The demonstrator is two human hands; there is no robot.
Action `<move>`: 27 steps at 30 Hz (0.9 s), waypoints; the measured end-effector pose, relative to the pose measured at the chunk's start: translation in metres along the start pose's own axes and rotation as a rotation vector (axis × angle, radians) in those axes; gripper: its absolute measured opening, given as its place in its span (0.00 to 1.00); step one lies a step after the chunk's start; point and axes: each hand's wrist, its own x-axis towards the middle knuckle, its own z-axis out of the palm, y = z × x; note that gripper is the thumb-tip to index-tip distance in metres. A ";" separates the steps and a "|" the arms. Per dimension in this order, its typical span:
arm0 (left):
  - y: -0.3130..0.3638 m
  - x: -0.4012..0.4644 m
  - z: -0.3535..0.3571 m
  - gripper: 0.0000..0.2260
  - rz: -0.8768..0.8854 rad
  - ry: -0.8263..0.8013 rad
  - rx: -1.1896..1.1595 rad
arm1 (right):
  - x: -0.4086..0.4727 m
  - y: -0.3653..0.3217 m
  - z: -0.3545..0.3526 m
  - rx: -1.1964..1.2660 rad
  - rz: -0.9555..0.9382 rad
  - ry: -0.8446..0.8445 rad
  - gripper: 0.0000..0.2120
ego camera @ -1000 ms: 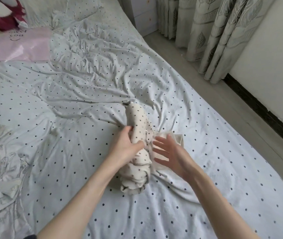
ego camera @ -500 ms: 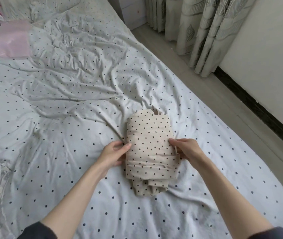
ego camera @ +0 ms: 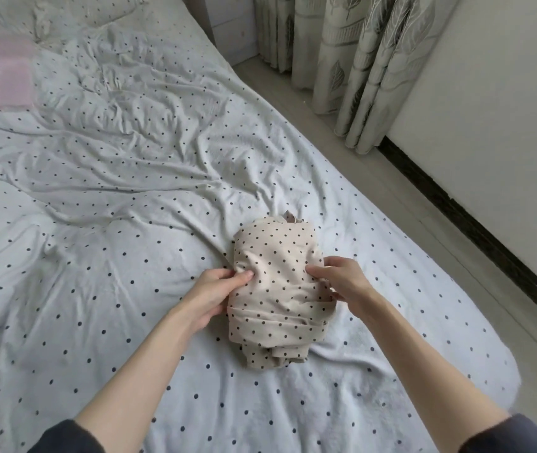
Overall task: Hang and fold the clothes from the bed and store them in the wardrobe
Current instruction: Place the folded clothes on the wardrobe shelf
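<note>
Both forearms reach forward over the bed (ego camera: 103, 289), where the folded cream polka-dot garment (ego camera: 277, 289) lies near its right edge. The left hand (ego camera: 210, 297) pinches the bundle's left side between thumb and curled fingers. The right hand (ego camera: 342, 282) grips its right side, thumb on top.

Beige polka-dot garment (ego camera: 280, 286): folded into a compact bundle, long axis running near to far, loose layered edges bunched at the near end. Lies on the dotted white bed sheet (ego camera: 113, 250), right of centre.
</note>
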 end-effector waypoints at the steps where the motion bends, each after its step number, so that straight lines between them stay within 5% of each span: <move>1: 0.001 -0.009 0.001 0.09 0.012 -0.034 0.014 | -0.016 0.001 -0.002 -0.009 -0.020 0.021 0.13; 8: -0.001 -0.094 0.019 0.06 0.200 -0.318 0.156 | -0.156 0.029 -0.021 0.031 -0.141 0.268 0.16; 13: -0.010 -0.169 0.058 0.05 0.298 -0.540 0.309 | -0.288 0.072 -0.037 0.151 -0.182 0.450 0.02; 27: -0.129 -0.463 0.286 0.15 0.453 -1.347 0.764 | -0.679 0.280 -0.071 0.459 -0.084 1.207 0.08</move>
